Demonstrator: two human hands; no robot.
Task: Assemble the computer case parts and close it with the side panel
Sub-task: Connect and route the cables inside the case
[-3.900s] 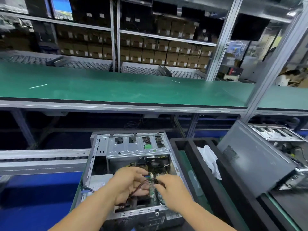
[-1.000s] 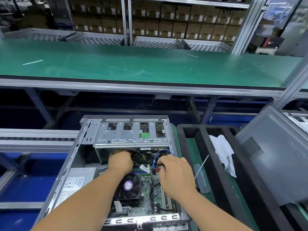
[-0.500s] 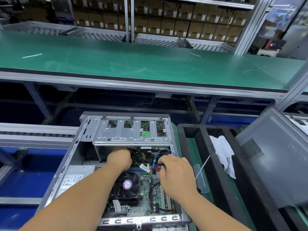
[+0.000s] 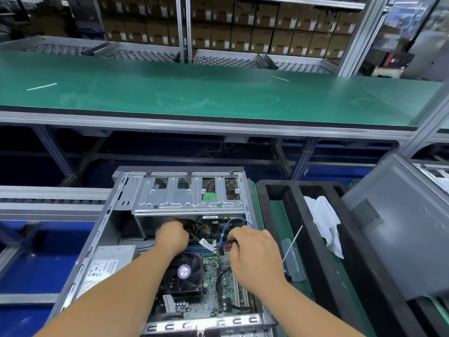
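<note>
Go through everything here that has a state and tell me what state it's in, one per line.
computer case: open, side panel off
side panel: detached, leaning at the right
blue cable: looped beside the right hand
left hand: inside the case, fingers hidden under the drive cage
right hand: curled on a black cable
white cloth: crumpled in the black tray

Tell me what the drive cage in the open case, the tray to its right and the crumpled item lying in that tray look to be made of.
Drive cage: likely bare stamped sheet steel; silvery dull sheen, punched holes and pressed ribs. Tray: probably black foam or matte plastic; thick, soft-looking walls without glare. Crumpled item: looks like white cloth or thin plastic film; soft folds, too blurred to settle.
</note>
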